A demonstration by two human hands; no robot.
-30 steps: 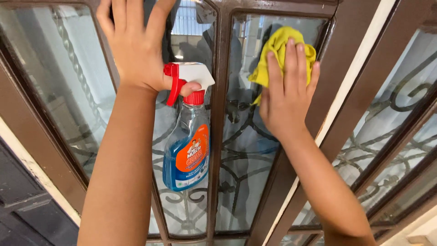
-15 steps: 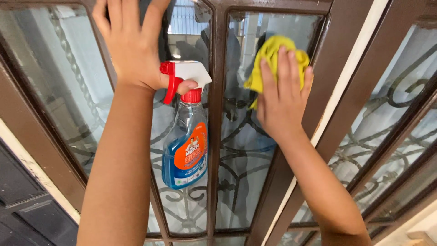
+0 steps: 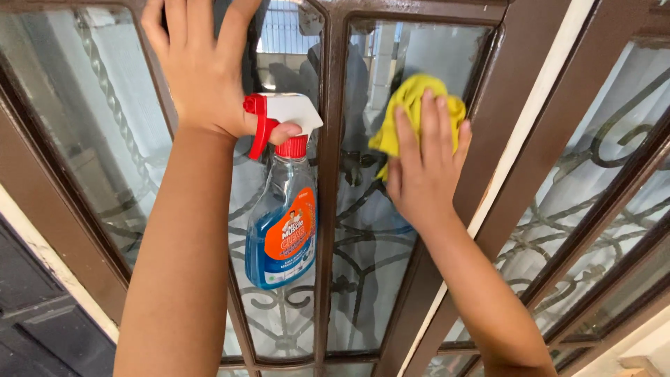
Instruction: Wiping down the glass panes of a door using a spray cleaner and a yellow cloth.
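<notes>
My left hand (image 3: pixel 199 66) is spread flat against the brown window frame (image 3: pixel 324 209), while its thumb hooks a spray bottle (image 3: pixel 285 209) by the neck. The bottle has a red trigger, a white head and blue liquid, and it hangs down in front of the left glass pane. My right hand (image 3: pixel 422 167) presses a yellow cloth (image 3: pixel 408 101) flat on the middle glass pane (image 3: pixel 370 265), near its upper part. Only the cloth's top and left edge show beyond the fingers.
Dark wrought-iron scrollwork (image 3: pixel 352 272) runs behind the panes. A second brown-framed window (image 3: pixel 593 209) stands at an angle on the right, with a white strip along its edge. A dark door panel (image 3: pixel 42 335) sits at the lower left.
My right hand has slid the yellow cloth down and slightly left on the middle pane. The left hand and the hanging bottle have stayed nearly still.
</notes>
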